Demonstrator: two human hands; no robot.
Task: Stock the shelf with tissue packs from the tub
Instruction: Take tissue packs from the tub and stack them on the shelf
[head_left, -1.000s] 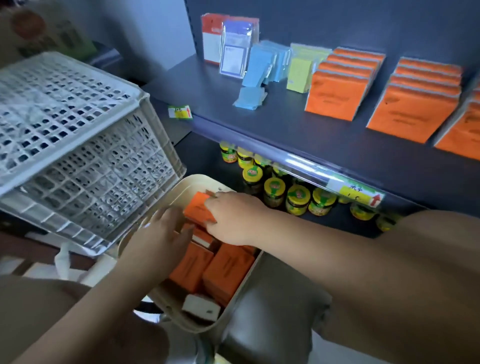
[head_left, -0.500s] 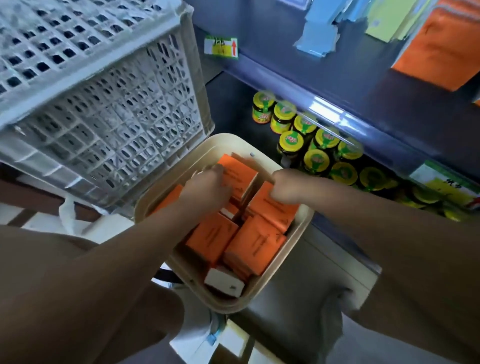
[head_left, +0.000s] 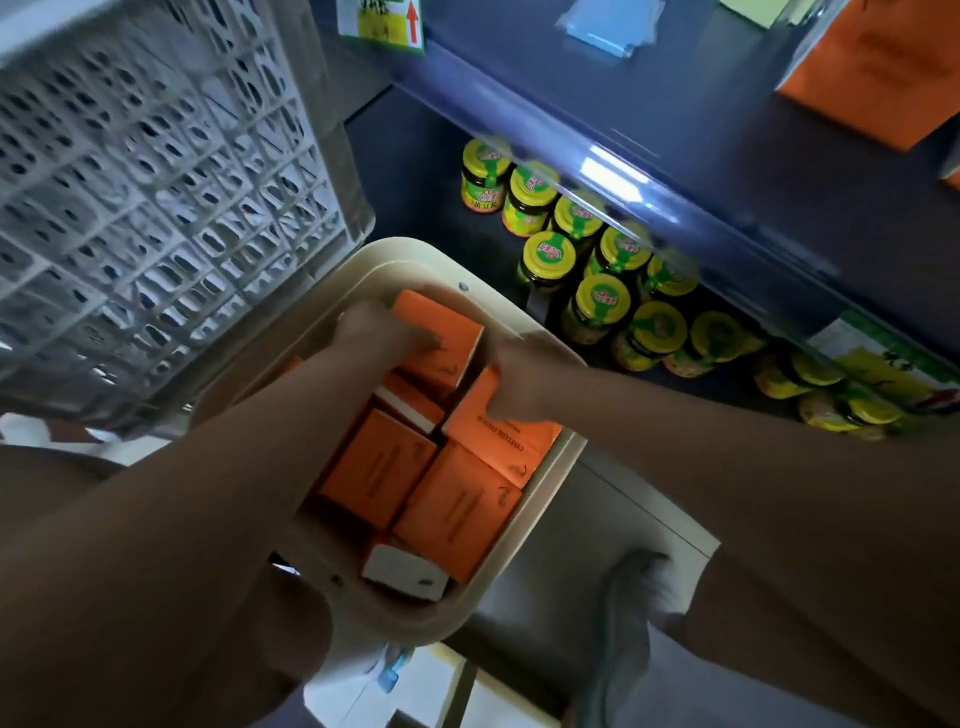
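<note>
The person is bending over a rounded cream plastic tub (head_left: 431, 257) and reaching into it with both arms. The left hand (head_left: 382, 332) is curling its fingers over the topmost flat orange tissue pack (head_left: 447, 338) at the tub's far end and gripping it by its left edge. The right hand (head_left: 519, 371) is pinching the upper corner of a second flat orange tissue pack (head_left: 498, 436), which is lying tilted against the tub's right wall, just beside the first. (Motion is smearing the view, so I cannot tell how far under the fingertips are reaching.) More orange packs are lying loose below these two and nearer the person.

To my eye, the step in hand is lifting both packs out. Doing it well is going to mean closing firmly on each edge and raising the packs straight up so the neighbours are not dragging along. They then need swinging right and upward past the lip of the dark blue-grey shelf board (head_left: 727, 104), where a stack of matching orange packs (head_left: 872, 73) is standing.

The yellow-lidded glass jars (head_left: 602, 306) are sitting just beyond the tub and look easy to clip. The white lattice plastic crate (head_left: 156, 197) is crowding the left side.
</note>
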